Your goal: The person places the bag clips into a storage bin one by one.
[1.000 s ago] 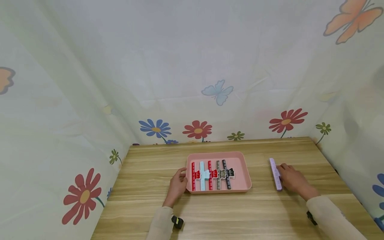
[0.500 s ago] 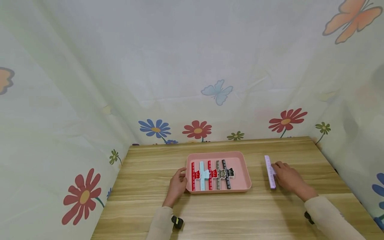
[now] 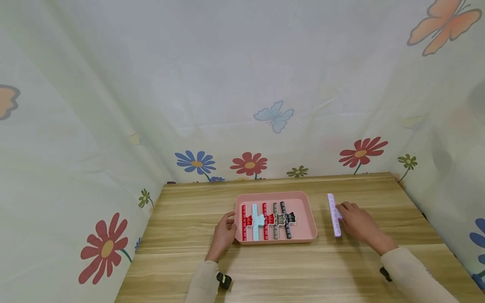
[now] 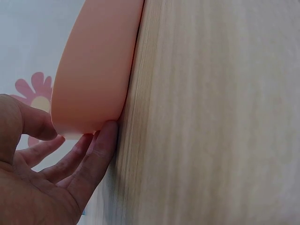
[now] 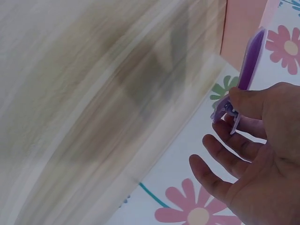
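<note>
A purple ruler-edged clip [image 3: 334,215] hangs to the right of the pink tray [image 3: 310,212] in the head view. My right hand [image 3: 357,221] pinches it by its handle between thumb and index finger. From the right wrist view, the same clip [image 5: 251,61] juts up past the thumb, and the other fingers curl loosely below. On the tray's left side, my left hand [image 3: 223,235] has its fingertips against the outer wall. The left wrist view shows the thumb at the rim and the other fingertips low on the wall [image 4: 96,70].
Inside the tray, side by side, lie a red clip [image 3: 244,223], a light blue clip [image 3: 255,222], a second red clip [image 3: 265,221], a grey clip [image 3: 275,221] and a black clip [image 3: 286,220]. The wooden table [image 3: 288,269] meets flower-printed curtains [image 3: 212,126] behind and at both sides.
My right hand has carried the purple clip leftward toward the tray, and the clip stands more upright in the head view. The left hand and tray stay where they were.
</note>
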### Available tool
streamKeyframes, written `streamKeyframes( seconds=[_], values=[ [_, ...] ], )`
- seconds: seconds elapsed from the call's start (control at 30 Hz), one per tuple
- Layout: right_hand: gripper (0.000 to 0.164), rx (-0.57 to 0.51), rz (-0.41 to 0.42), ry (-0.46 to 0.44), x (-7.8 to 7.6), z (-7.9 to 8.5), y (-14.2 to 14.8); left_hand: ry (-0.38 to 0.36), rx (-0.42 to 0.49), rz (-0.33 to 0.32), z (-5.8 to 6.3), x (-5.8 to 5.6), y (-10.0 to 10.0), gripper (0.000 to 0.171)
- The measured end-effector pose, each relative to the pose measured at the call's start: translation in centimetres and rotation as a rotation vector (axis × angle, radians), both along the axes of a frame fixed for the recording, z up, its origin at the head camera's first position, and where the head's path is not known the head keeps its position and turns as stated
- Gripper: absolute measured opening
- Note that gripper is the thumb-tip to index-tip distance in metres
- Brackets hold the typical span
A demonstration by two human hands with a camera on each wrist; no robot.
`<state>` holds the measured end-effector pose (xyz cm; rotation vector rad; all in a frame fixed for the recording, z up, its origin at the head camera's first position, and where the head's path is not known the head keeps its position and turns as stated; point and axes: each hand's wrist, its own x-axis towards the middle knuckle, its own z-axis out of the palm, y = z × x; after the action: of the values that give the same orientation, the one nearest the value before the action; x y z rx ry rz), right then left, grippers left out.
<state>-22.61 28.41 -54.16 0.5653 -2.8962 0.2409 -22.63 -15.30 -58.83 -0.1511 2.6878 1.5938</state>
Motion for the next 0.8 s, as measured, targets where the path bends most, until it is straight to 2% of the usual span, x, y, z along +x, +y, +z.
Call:
streamKeyframes(
  seconds=[0.3,0.5,0.8],
  values=[
    [0.046,0.008,-0.007,-0.034,0.0,1.1,-1.4,-0.005,0.003,-0.001,-0.1,0.0,0.0,0.042],
    [0.046,0.02,0.0,-0.024,-0.3,1.8,-2.1,-0.012,0.013,0.002,0.1,0.0,-0.1,0.042],
    [0.046,0.031,0.012,-0.032,-0.2,2.1,-3.4,-0.004,0.004,-0.006,0.0,0.0,-0.1,0.042]
  ],
)
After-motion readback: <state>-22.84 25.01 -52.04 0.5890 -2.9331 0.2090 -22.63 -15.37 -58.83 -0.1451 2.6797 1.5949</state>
